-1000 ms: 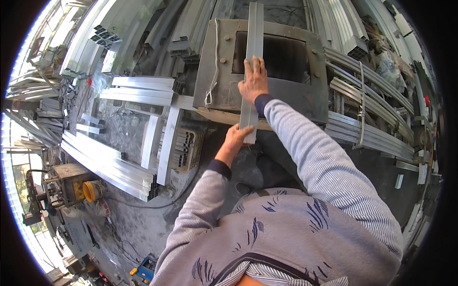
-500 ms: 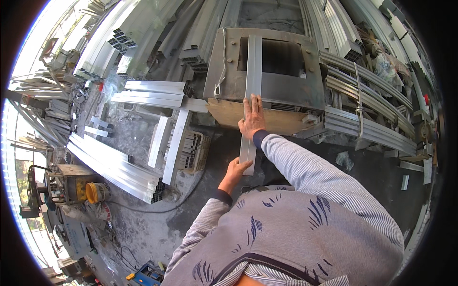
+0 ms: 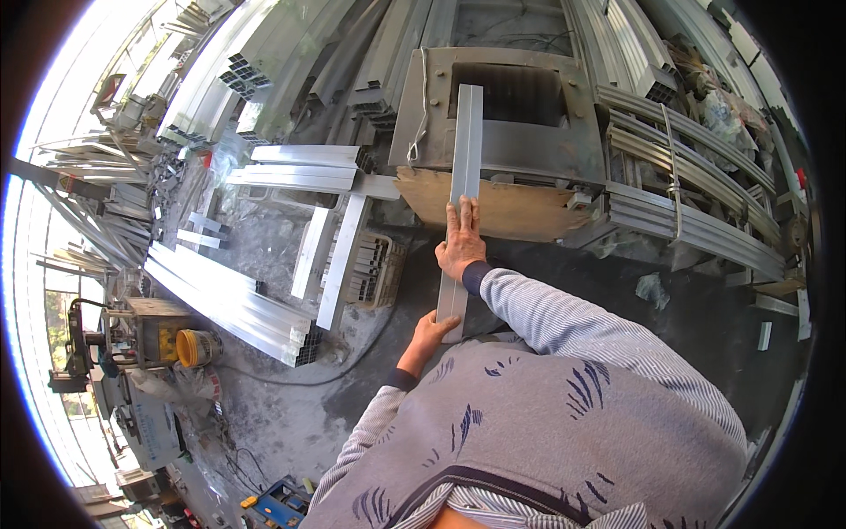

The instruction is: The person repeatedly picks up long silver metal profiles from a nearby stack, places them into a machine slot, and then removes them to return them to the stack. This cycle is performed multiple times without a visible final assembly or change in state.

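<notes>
I hold a long, pale aluminium profile lengthwise in front of me. Its near end sits in my left hand, with the thumb over the top face and the fingers mostly hidden. Farther up, my right hand lies across the same profile, fingers stretched along its top and thumb at the left edge. The profile's far end reaches over a grey metal machine with a dark rectangular opening. A worn wooden board runs along the machine's near side, partly behind the profile.
Left on the floor lie several stacked profiles, with more beyond. A plastic crate stands nearer the machine. To the right are bundled long bars. A yellow bucket stands far left; a cable crosses the floor.
The profile has moved back toward my body, its far end now lower over the machine's opening. Both hands have come nearer with it. The view has shifted slightly.
</notes>
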A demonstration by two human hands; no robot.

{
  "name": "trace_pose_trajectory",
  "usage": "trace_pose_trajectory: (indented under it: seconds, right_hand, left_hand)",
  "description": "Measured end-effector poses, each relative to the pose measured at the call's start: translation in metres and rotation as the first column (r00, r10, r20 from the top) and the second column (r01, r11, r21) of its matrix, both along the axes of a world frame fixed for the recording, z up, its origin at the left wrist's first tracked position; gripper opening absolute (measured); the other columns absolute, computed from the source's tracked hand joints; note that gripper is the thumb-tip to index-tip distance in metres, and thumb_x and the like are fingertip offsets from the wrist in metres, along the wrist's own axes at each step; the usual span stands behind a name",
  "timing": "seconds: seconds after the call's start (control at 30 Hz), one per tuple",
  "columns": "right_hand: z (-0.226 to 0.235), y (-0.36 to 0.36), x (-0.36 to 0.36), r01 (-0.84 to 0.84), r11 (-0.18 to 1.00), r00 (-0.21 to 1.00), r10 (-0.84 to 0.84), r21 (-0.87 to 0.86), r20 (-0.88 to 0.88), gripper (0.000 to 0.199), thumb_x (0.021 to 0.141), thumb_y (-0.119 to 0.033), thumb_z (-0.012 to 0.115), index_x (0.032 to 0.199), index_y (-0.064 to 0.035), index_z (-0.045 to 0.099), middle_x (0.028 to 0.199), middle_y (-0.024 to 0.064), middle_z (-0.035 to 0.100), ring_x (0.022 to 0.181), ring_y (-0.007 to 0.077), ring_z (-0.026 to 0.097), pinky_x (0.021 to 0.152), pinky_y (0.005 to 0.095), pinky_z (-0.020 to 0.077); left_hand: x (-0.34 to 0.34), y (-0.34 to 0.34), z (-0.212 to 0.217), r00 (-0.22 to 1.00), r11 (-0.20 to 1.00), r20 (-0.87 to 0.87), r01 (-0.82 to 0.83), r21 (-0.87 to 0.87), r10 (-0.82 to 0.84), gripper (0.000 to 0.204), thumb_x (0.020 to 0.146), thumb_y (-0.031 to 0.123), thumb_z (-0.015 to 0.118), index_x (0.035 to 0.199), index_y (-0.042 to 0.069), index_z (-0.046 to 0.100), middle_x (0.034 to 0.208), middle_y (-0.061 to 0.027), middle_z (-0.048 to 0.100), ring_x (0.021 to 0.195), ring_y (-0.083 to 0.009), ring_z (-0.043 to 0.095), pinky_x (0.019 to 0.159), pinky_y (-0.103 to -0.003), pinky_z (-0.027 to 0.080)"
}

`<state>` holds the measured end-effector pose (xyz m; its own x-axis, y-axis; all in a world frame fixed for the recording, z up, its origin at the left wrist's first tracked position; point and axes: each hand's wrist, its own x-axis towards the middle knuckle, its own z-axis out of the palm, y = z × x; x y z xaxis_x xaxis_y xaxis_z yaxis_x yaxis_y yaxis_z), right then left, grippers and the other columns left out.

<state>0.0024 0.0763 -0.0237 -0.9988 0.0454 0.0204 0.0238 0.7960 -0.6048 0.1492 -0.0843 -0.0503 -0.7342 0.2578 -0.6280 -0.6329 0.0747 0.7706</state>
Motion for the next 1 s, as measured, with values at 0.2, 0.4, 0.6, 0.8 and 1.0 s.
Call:
trace_pose_trajectory:
  seconds: [0.2,0.4,0.6,0.8,1.0]
  right_hand:
    - [0.013,0.009,-0.043,-0.003,0.989,0.979,-0.028,-0.151,-0.204,0.084,0.082,-0.014,0.07,0.159,0.0006,0.04,0.172,0.0236,0.022,0.161,0.0465,0.016,0.13,0.0479,0.0303]
    - [0.028,0.053,-0.123,-0.056,0.676,0.957,-0.173,-0.735,-0.232,0.089,0.082,-0.013,0.069,0.162,0.0024,0.034,0.166,0.0283,0.037,0.158,0.0413,0.032,0.132,0.0436,0.0225]
    - [0.027,0.11,-0.212,0.101,0.659,0.97,-0.233,-0.745,-0.074,0.077,0.092,-0.018,0.056,0.162,0.006,0.034,0.157,0.0311,0.047,0.143,0.041,0.05,0.124,0.0427,0.0361]
    - [0.043,0.107,-0.306,0.163,0.985,0.964,-0.148,0.054,-0.22,0.089,0.08,-0.034,0.077,0.153,0.0066,0.044,0.16,0.0276,0.038,0.155,0.0459,0.028,0.126,0.052,0.0293]
    - [0.032,0.103,-0.338,0.159,0.969,0.964,-0.111,0.19,-0.241,0.081,0.082,-0.027,0.073,0.149,0.0073,0.046,0.162,0.0278,0.037,0.156,0.0492,0.026,0.126,0.0511,0.0296]
  left_hand:
    - [-0.039,-0.011,0.041,0.991,0.969,0.099,0.063,0.237,-0.089,0.049,0.098,0.036,0.074,0.129,-0.001,0.067,0.115,-0.0072,0.073,0.102,-0.0164,0.069,0.092,-0.034,0.055]
    - [-0.098,0.033,0.111,0.938,0.709,0.341,-0.284,0.646,0.064,0.058,0.097,0.036,0.068,0.136,-0.006,0.06,0.124,-0.0173,0.07,0.103,-0.0291,0.07,0.093,-0.044,0.059]
    - [-0.222,0.09,0.093,0.995,0.975,-0.095,0.027,0.22,-0.006,0.052,0.09,0.03,0.073,0.127,-0.003,0.059,0.115,-0.0165,0.072,0.1,-0.0265,0.07,0.088,-0.038,0.057]
    - [-0.314,0.146,0.107,0.881,0.601,-0.238,0.064,-0.797,-0.41,0.064,0.081,0.037,0.083,0.118,-0.006,0.053,0.108,-0.0326,0.074,0.107,-0.0494,0.072,0.093,-0.053,0.057]
    - [-0.338,0.151,0.112,0.874,0.55,-0.223,0.059,-0.833,-0.431,0.069,0.08,0.037,0.086,0.12,-0.003,0.047,0.109,-0.0326,0.073,0.106,-0.0508,0.071,0.094,-0.055,0.057]
